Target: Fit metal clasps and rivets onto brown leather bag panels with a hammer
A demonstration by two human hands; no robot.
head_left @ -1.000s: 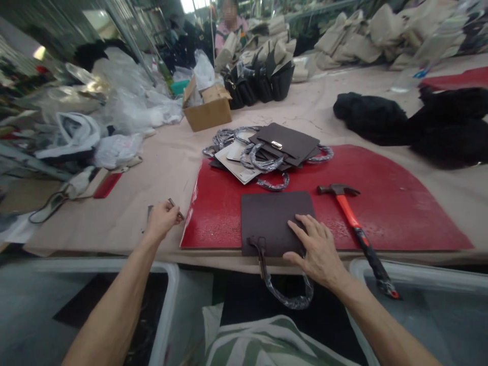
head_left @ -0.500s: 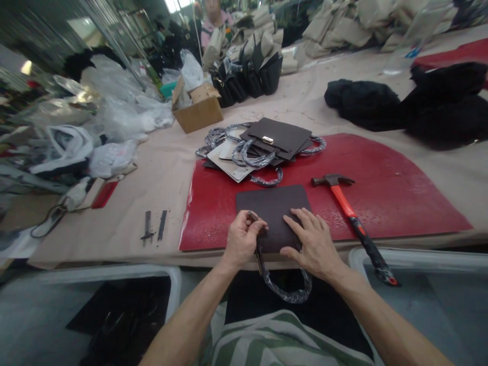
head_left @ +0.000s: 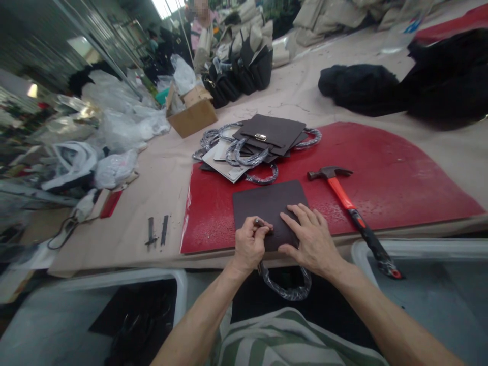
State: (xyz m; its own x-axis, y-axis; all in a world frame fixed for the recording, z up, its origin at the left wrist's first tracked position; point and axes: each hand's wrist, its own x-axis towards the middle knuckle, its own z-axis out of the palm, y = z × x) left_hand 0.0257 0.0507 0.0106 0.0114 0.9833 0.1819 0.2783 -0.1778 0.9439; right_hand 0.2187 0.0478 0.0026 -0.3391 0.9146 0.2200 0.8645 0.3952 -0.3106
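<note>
A dark brown bag panel (head_left: 267,195) lies flat at the front edge of the red mat. From its near side a plastic-wrapped handle (head_left: 286,294) hangs over the table edge. My left hand (head_left: 248,248) is closed around a short metal rod (head_left: 258,222), whose top pokes out above the fingers; its lower end is hidden. That hand rests low on the panel, left of its middle. Fingers spread, my right hand (head_left: 311,238) presses flat on the panel's right part. To the right of it lies a claw hammer (head_left: 340,193) with an orange and black handle.
Behind the panel is a pile of brown bag pieces (head_left: 272,129) with wrapped handles. The red mat (head_left: 396,173) spreads to the right. Two thin dark tools (head_left: 151,231) lie at left. Plastic bins (head_left: 181,284) stand below the edge; a cardboard box (head_left: 193,117) sits farther back.
My left hand, with the rod, has shifted a little to the right across the panel, toward my right hand. The right hand stays on the panel. The camera view has turned slightly.
</note>
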